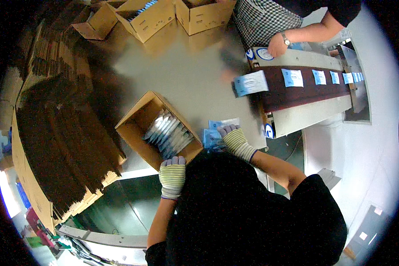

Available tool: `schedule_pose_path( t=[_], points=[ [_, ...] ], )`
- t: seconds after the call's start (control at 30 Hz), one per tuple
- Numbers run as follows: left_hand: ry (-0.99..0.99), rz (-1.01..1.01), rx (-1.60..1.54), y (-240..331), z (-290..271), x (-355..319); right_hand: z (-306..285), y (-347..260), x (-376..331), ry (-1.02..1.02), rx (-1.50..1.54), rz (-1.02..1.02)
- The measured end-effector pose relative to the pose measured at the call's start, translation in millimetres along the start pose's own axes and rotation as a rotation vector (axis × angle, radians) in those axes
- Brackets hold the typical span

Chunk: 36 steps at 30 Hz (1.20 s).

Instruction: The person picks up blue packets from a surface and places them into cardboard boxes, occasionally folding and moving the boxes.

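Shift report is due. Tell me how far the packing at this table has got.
Done: the open cardboard box already holds a row of white packets standing on edge, with room left. In hand: the left hand rests on the box's near edge; the right hand lies on blue packets on the table. Left: more blue packets lie on the conveyor belt.

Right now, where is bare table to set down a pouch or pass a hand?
Free: the grey table top between the far brown cardboard boxes and the open packing carton, out to the conveyor belt. Crowded: around the right hand on blue pouches, the left hand on the carton, and the stacked flat cardboard.
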<state>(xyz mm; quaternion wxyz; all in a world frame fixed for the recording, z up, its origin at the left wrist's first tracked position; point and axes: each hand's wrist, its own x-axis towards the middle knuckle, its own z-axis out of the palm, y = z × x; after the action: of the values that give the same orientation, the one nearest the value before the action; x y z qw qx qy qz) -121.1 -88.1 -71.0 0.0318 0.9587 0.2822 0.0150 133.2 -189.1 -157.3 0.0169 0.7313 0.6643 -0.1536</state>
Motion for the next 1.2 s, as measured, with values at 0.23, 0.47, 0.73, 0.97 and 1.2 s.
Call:
schedule_pose_path(
  t=[0.23,0.47,0.73,0.97,1.2],
  points=[
    [0.035,-0.051,0.031,2,-5,2,-8,-19,-14,0.037,-0.104,-0.101],
    [0.033,-0.047,0.04,5,7,-6,-4,-14,-9,-0.008,-0.139,-0.347],
    [0.065,-0.054,-0.002,7,5,-8,-17,-19,0,0.141,-0.172,-0.021],
    [0.071,-0.051,0.003,4,5,-4,-80,-11,40,-0.148,0.261,0.143],
    [0.104,-0.045,0.054,6,7,-6,-234,-109,71,0.063,0.564,-0.551]
  ],
)
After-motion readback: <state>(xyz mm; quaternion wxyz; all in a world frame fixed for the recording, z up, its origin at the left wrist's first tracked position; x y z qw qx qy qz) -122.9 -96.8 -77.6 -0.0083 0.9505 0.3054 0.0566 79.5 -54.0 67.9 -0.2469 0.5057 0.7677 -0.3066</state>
